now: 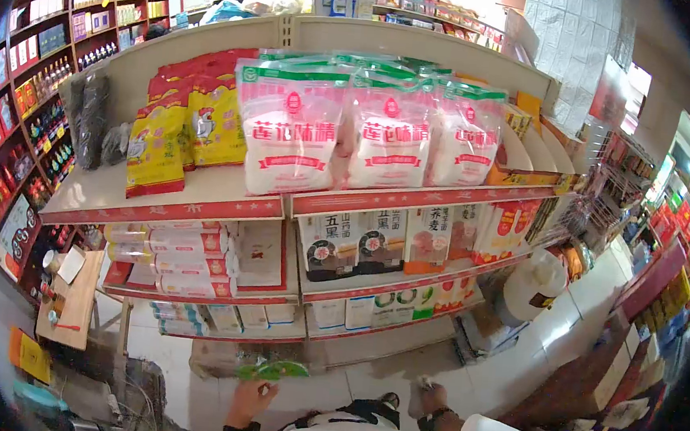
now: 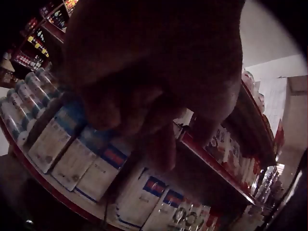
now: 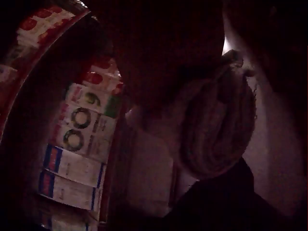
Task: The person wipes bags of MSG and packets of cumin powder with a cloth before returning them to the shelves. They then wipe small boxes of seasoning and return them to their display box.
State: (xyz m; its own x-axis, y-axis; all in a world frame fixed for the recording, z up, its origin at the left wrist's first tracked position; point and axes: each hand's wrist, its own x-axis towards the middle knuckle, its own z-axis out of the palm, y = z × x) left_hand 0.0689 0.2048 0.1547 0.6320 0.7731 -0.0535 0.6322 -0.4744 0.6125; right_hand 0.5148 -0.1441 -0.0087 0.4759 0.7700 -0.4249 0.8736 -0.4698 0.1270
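My left hand [image 1: 251, 400] is low in front of the shelf unit, its fingers loosely curled. In the left wrist view the same hand [image 2: 154, 72] is dark, and nothing shows between its fingers. A clear package with a green band [image 1: 282, 369] lies just beyond it, overlapping the fingertips in the head view. My right hand [image 1: 433, 400] is at the right, near the floor, and grips a crumpled, folded cloth [image 3: 219, 125]. Only a small pale bit of the cloth appears in the head view. Much of the right hand is lost in shadow.
Bags of white seasoning [image 1: 291, 133] and yellow packets [image 1: 156, 150] stand on the top shelf. Boxed noodles [image 1: 330, 243] and white packs [image 1: 328, 312] fill those below. A small wooden table [image 1: 79, 299] is at left, a large white jug [image 1: 534, 285] at right.
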